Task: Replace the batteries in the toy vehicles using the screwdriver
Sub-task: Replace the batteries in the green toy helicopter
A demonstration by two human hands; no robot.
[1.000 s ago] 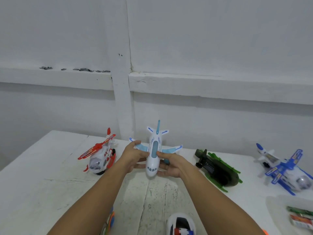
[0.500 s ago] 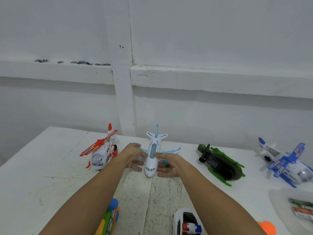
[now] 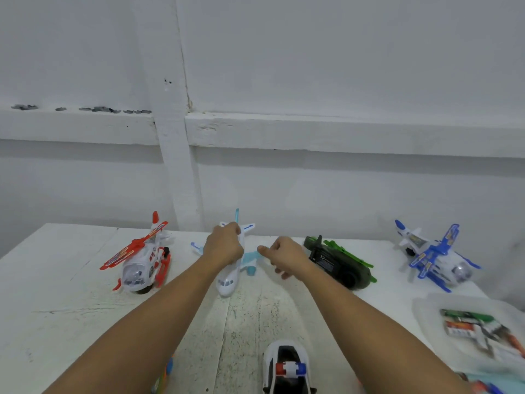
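Observation:
A white toy airplane [image 3: 227, 281] with light-blue wings stands on the white table [image 3: 56, 294], nose pointing toward me. My left hand [image 3: 224, 247] grips its rear fuselage from above, near the tail. The fingers of my right hand [image 3: 287, 257] are curled, and thumb and forefinger pinch the tip of the plane's right wing. A clear plastic bag [image 3: 468, 328] holding battery packs lies at the right edge. No screwdriver is plainly visible.
A red-and-white helicopter [image 3: 142, 263] stands to the left of the plane. A green-and-black helicopter [image 3: 338, 263] lies belly-up on the right, with a blue-and-white plane [image 3: 434, 257] beyond it. A police car [image 3: 285, 368] sits at the near edge. The wall runs right behind the table.
The airplane has gone down onto the table, farther back toward the wall. My left hand slid from its side to the rear fuselage; my right hand shifted out to the wing tip.

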